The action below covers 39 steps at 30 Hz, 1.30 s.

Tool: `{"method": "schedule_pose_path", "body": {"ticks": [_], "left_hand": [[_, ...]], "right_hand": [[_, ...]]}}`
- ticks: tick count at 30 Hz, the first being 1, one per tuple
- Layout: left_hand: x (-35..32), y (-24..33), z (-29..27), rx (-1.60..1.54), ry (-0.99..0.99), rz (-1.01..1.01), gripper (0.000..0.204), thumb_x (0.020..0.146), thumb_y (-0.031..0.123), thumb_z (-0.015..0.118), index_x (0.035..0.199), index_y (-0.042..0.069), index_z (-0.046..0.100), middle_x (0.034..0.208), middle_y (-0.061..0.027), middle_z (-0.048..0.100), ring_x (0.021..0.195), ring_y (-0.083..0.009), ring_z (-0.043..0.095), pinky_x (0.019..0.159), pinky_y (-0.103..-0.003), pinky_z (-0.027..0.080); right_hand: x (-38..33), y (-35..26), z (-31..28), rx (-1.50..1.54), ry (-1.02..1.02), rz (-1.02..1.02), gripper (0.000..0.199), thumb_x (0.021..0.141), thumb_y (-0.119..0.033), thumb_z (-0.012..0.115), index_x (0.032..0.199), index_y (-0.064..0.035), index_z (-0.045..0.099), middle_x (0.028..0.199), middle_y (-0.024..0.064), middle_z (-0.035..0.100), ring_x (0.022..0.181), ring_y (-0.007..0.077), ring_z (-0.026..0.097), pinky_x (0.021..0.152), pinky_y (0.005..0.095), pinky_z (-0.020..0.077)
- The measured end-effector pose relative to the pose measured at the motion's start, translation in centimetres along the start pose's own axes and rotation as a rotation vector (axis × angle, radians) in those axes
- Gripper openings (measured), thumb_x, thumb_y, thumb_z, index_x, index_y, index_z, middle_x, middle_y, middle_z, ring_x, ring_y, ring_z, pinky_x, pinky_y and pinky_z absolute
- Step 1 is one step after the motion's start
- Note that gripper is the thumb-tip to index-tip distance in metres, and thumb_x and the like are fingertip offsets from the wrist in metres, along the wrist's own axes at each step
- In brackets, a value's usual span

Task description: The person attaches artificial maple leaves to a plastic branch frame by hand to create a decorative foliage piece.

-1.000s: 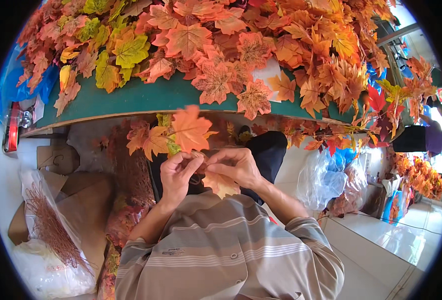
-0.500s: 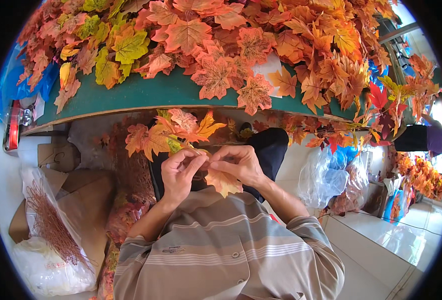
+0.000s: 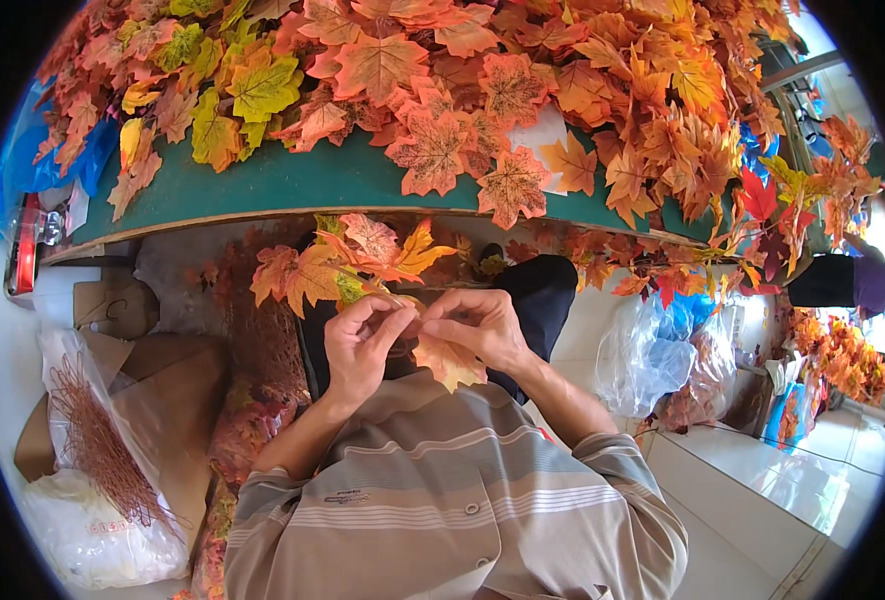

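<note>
My left hand (image 3: 361, 345) pinches the stem of a small sprig of orange, red and green artificial maple leaves (image 3: 348, 262) that fans up toward the table edge. My right hand (image 3: 483, 325) holds a single orange artificial maple leaf (image 3: 450, 362) that hangs below its fingers. The fingertips of both hands meet at the sprig's stem, above my lap and in front of my striped shirt.
A green-topped table (image 3: 303, 185) just ahead is heaped with loose artificial maple leaves (image 3: 443, 80). On the left floor sit cardboard boxes (image 3: 113, 310) and a plastic bag of reddish-brown stems (image 3: 93, 450). Clear plastic bags (image 3: 653, 350) of leaves lie on the right.
The sprig has turned in my left hand, its leaves fanning differently and pointing more to the right. Both hands stay together at the stem.
</note>
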State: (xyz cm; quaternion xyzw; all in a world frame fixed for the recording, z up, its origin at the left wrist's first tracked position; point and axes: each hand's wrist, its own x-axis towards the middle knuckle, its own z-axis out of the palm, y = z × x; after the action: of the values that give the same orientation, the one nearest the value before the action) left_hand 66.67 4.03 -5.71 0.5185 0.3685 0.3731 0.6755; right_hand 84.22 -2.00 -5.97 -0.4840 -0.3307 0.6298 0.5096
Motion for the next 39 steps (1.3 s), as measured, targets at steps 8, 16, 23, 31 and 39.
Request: {"method": "schedule_pose_path", "body": {"ticks": [8,16,23,31,39], "left_hand": [[-0.1,0.0,0.0,0.011,-0.011,-0.02,0.003,0.088,-0.002,0.062,0.089,-0.004,0.062,0.087,-0.0054,0.065,0.077,-0.0084,0.061,0.071,-0.021,0.051],[-0.2,-0.1,0.1,0.115,0.024,0.067,0.003,0.086,-0.002,0.064,0.086,-0.004,0.062,0.085,-0.0055,0.064,0.073,-0.0078,0.06,0.065,-0.021,0.051],[-0.4,0.4,0.1,0.09,-0.07,0.031,0.003,0.086,-0.002,0.063,0.084,-0.003,0.061,0.086,-0.0024,0.061,0.074,-0.0069,0.057,0.066,-0.02,0.047],[-0.4,0.2,0.5,-0.072,0.018,-0.032,0.004,0.086,-0.002,0.064,0.084,-0.004,0.061,0.085,-0.0047,0.064,0.069,-0.0076,0.058,0.062,-0.021,0.048],[-0.4,-0.3,0.2,-0.119,-0.003,-0.129,0.003,0.087,0.002,0.064,0.086,0.0,0.062,0.083,-0.0016,0.062,0.072,-0.006,0.056,0.062,-0.02,0.045]], "right_hand": [[0.0,0.1,0.1,0.001,-0.007,-0.014,0.009,0.083,-0.003,0.069,0.089,0.0038,0.067,0.087,0.0057,0.066,0.08,0.0096,0.064,0.07,0.0212,0.0521],[0.2,0.0,1.1,-0.124,0.064,-0.132,0.006,0.083,-0.003,0.068,0.084,0.0032,0.067,0.084,0.0047,0.066,0.075,0.0082,0.063,0.066,0.0203,0.0498],[0.2,-0.1,1.0,-0.214,0.114,-0.284,0.007,0.083,-0.005,0.069,0.085,0.0018,0.068,0.076,0.0023,0.067,0.07,0.0066,0.061,0.065,0.0214,0.0493],[-0.2,-0.8,0.9,-0.198,0.017,-0.159,0.007,0.083,-0.005,0.069,0.086,0.0015,0.068,0.076,0.0028,0.067,0.07,0.0065,0.061,0.064,0.0216,0.0493],[-0.1,-1.0,1.6,-0.167,0.08,-0.26,0.009,0.083,-0.004,0.068,0.085,0.0033,0.064,0.078,0.0021,0.065,0.069,0.0055,0.058,0.065,0.0196,0.0481]]}}
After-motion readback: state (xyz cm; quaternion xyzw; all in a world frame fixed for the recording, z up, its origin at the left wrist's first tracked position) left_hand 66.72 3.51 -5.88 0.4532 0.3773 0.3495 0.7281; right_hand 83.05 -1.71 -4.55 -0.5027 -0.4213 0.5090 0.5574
